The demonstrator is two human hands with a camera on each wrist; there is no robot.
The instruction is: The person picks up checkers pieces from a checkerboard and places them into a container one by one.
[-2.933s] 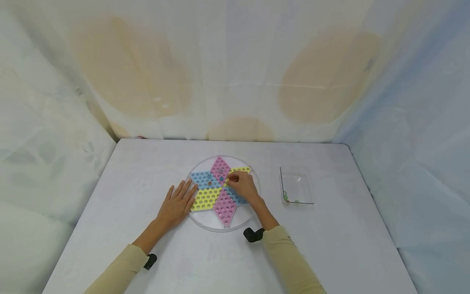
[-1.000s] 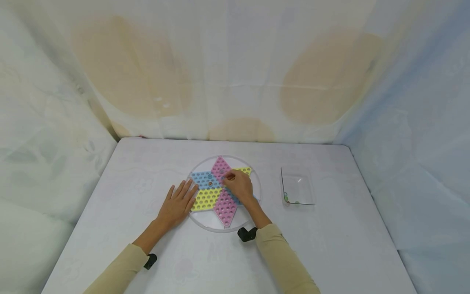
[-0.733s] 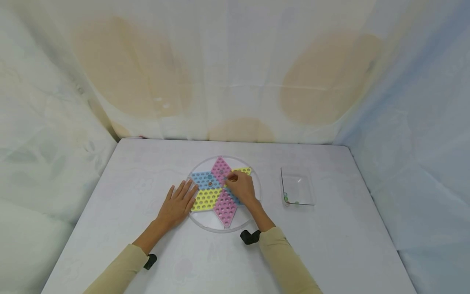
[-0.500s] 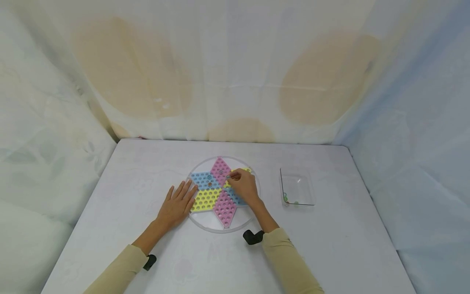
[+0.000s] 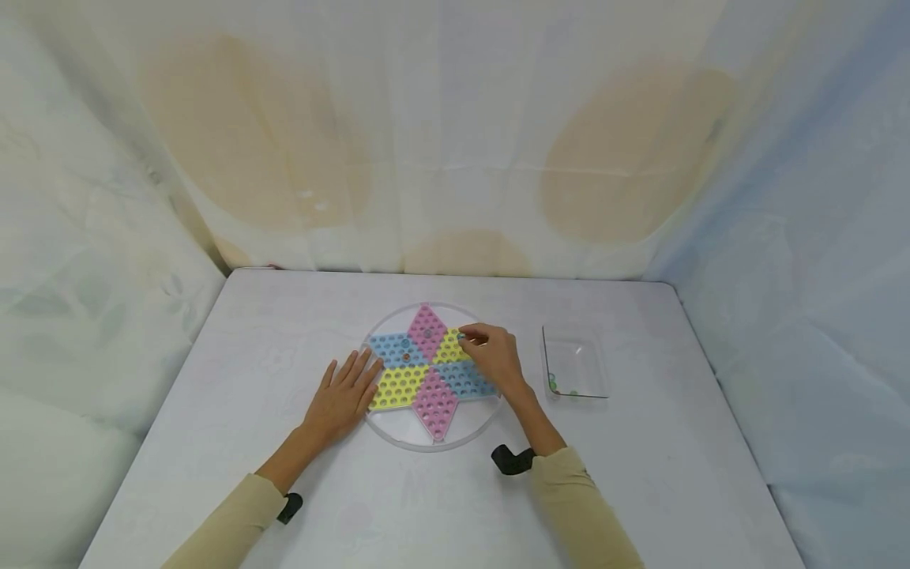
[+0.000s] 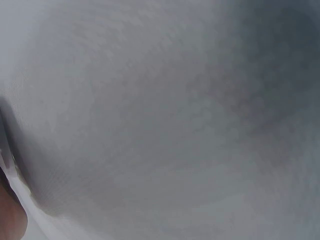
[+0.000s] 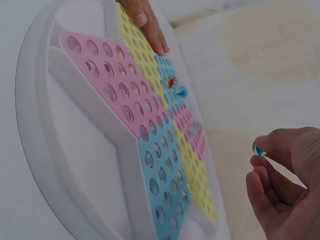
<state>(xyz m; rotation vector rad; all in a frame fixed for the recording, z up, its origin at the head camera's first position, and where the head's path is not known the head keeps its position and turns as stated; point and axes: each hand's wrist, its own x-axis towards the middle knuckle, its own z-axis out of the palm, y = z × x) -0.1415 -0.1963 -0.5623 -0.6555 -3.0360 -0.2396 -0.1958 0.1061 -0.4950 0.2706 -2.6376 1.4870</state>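
Observation:
A round Chinese checkers board point(image 5: 435, 442) with a pink, blue and yellow star of holes lies on the table. My right hand point(image 5: 496, 357) pinches a clear marble with a blue swirl point(image 7: 258, 148) between thumb and fingertip, above the far right yellow part. My left hand point(image 5: 344, 397) lies with straight, spread fingers at the board's left edge. On the far left blue part sit an orange marble point(image 7: 171, 82) and a blue marble point(image 7: 181, 91). A clear marble point(image 7: 195, 127) sits on the far pink part. The left wrist view shows mostly blurred pale cloth.
To the right of the board stands a clear square container point(image 5: 577, 359), with a few green and reddish marbles in its near left corner. The white table point(image 5: 398, 514) is bordered by hanging curtains point(image 5: 455, 158) at the back and sides.
The blue marble that sat near the tip of the far pink part is lifted and now in my right hand, which has moved right. My left hand stays in place.

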